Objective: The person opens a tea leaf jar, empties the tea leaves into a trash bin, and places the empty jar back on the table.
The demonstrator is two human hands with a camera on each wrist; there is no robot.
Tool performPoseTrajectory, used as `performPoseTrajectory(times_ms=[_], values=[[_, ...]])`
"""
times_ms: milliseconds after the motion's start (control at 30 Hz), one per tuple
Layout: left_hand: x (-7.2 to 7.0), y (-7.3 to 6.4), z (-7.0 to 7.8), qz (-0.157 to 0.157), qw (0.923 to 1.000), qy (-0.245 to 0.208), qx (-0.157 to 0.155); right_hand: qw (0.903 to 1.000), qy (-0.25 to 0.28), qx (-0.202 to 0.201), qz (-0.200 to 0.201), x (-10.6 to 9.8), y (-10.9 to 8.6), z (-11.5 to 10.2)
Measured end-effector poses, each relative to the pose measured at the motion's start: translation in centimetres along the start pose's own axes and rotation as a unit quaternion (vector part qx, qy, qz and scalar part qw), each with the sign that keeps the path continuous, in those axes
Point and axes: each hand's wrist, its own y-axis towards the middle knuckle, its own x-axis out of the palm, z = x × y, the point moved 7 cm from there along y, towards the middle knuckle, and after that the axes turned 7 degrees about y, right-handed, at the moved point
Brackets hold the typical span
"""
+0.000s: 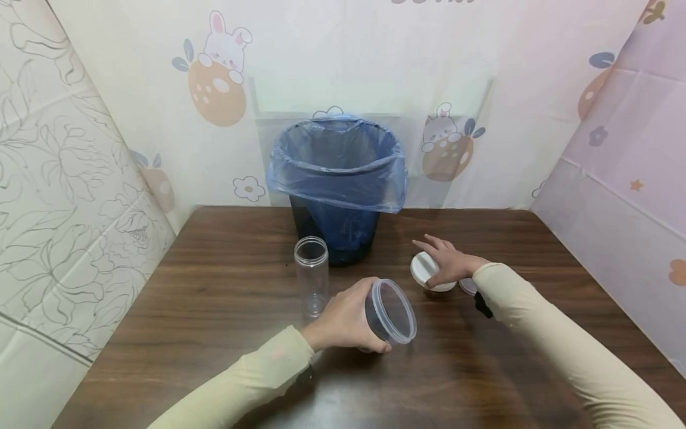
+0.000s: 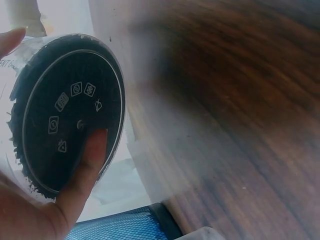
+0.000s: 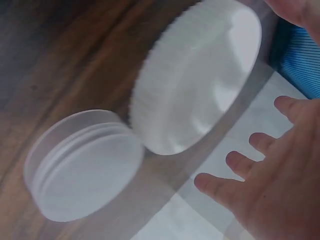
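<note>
A clear round plastic tub point(image 1: 395, 311) with a dark base point(image 2: 75, 110) is in my left hand point(image 1: 351, 316). The tub tilts so its open mouth faces right, and one finger lies across its base in the left wrist view. My right hand point(image 1: 449, 262) hovers over a white ribbed screw lid point(image 3: 195, 80) with its fingers spread and apart from the lid. Beside that lid lies a smaller translucent lid point(image 3: 90, 167), mostly hidden behind my right wrist in the head view. A tall clear jar point(image 1: 312, 277) stands upright, uncapped, left of the tub.
At the back of the wooden table point(image 1: 225, 256) stands a black mesh bin point(image 1: 343, 229) lined with a blue plastic bag point(image 1: 343, 179). Patterned cloth walls point(image 1: 332, 53) enclose the table's back and sides.
</note>
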Motion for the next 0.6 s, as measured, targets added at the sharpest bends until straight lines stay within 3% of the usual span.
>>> performPoseTrajectory(times_ms=[300,600], values=[[-0.9,0.2,1.0,0.005,1.0,0.001,0.007,0.9981,0.026,-0.042,0.036,-2.2,-0.2,-2.6],[-2.7,0.5,2.5,0.016,0.9997,-0.019,0.001,0.9944,0.065,-0.028,0.078,-6.2,-0.6,-4.4]])
